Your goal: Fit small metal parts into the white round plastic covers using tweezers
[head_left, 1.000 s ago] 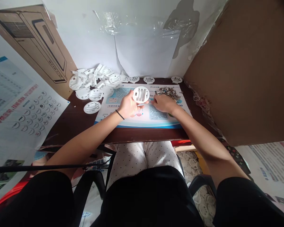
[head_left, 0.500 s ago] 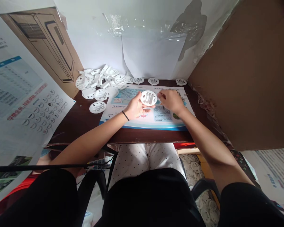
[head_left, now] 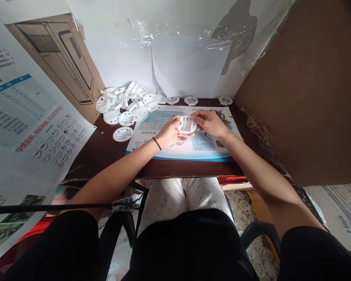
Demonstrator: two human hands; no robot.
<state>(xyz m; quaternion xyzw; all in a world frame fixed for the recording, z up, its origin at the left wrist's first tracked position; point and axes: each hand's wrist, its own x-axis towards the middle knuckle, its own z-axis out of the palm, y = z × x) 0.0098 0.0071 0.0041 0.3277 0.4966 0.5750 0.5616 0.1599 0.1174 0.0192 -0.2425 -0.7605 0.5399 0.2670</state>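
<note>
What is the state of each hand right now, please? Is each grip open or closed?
Left hand: closed, holding the round white plastic battery holder.
Right hand: fingers bent at the holder's edge; cannot tell if it grips anything.

Plastic disc pile (head_left: 123, 107) blocks far left; cardboard sheet (head_left: 292, 93) walls right.
</note>
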